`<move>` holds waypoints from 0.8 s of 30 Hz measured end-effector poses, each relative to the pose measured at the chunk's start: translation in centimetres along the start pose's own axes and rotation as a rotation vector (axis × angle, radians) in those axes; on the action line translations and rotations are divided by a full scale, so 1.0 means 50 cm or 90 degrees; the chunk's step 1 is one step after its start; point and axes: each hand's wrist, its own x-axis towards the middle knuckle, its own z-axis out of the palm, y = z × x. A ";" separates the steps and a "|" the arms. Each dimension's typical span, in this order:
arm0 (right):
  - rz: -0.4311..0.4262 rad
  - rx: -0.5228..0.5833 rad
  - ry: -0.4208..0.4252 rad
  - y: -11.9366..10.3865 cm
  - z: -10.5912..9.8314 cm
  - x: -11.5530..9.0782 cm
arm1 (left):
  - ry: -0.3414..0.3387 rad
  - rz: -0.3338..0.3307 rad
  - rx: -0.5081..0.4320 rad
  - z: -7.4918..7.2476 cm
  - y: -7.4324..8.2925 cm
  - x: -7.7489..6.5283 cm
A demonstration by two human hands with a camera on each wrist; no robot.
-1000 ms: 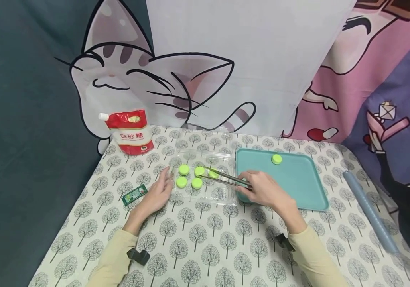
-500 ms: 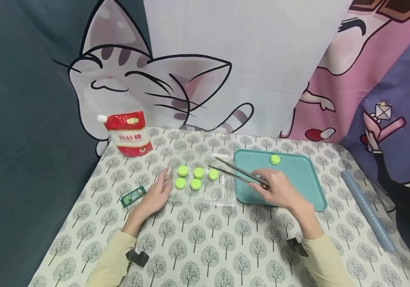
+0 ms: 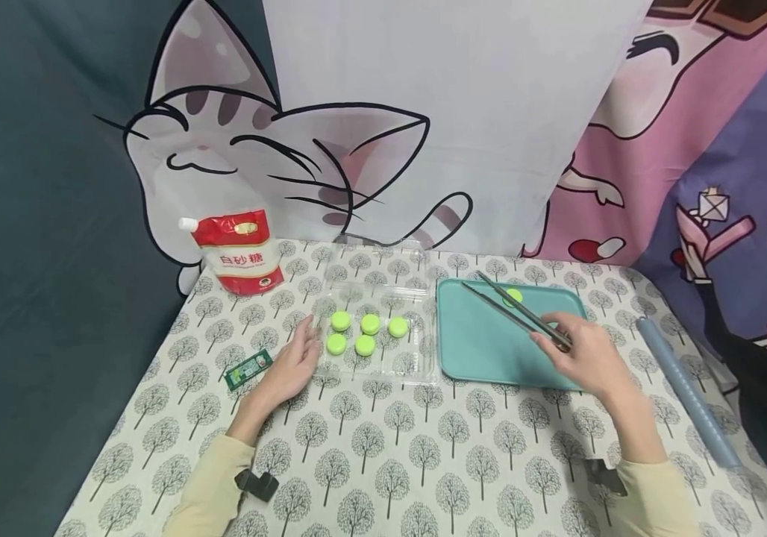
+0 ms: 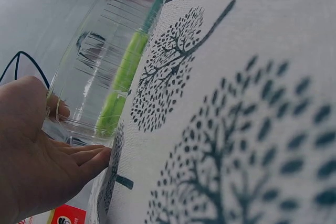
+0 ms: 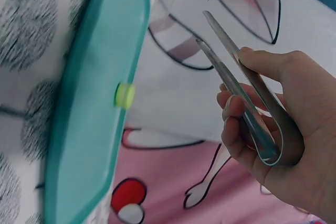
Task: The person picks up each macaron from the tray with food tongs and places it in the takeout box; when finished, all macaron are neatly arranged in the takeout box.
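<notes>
My right hand [image 3: 588, 350] grips metal tongs [image 3: 521, 313] over the teal tray [image 3: 491, 354]. Their tips are apart with nothing between them, close to a green macaron-like round [image 3: 512, 298] near the tray's far edge. In the right wrist view, the thumb lies along one arm of the tongs [image 5: 247, 93] and the fingers curl round the other. My left hand [image 3: 295, 365] rests against the left side of a clear plastic container [image 3: 383, 369], fingers fairly straight at its wall in the left wrist view. Several green rounds [image 3: 370, 324] sit in the container in two rows.
The container's clear lid [image 3: 380, 261] lies folded back behind it. A red and white pouch [image 3: 241, 253] with a white cap stands at the back left. A small green packet [image 3: 248, 370] lies left of my left hand. A blue-grey roll [image 3: 689, 391] lies right of the tray.
My right hand has moved right with the tongs, from the rightmost round in the container to over the tray. That round stays in the container. My left hand has stayed put.
</notes>
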 end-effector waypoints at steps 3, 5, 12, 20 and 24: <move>0.027 -0.021 0.000 0.018 -0.006 -0.011 | 0.000 0.001 0.002 -0.001 0.000 0.000; 0.046 -0.029 0.002 0.028 -0.007 -0.018 | 0.001 0.000 0.002 -0.001 0.000 0.000; 0.118 -0.045 -0.010 0.059 -0.008 -0.037 | 0.001 -0.003 0.000 -0.002 0.001 0.001; 0.155 -0.074 -0.010 0.087 0.005 -0.047 | 0.004 -0.006 -0.003 -0.001 0.001 0.000; 0.177 -0.079 -0.032 0.094 0.010 -0.053 | 0.004 -0.004 -0.003 0.000 0.000 0.001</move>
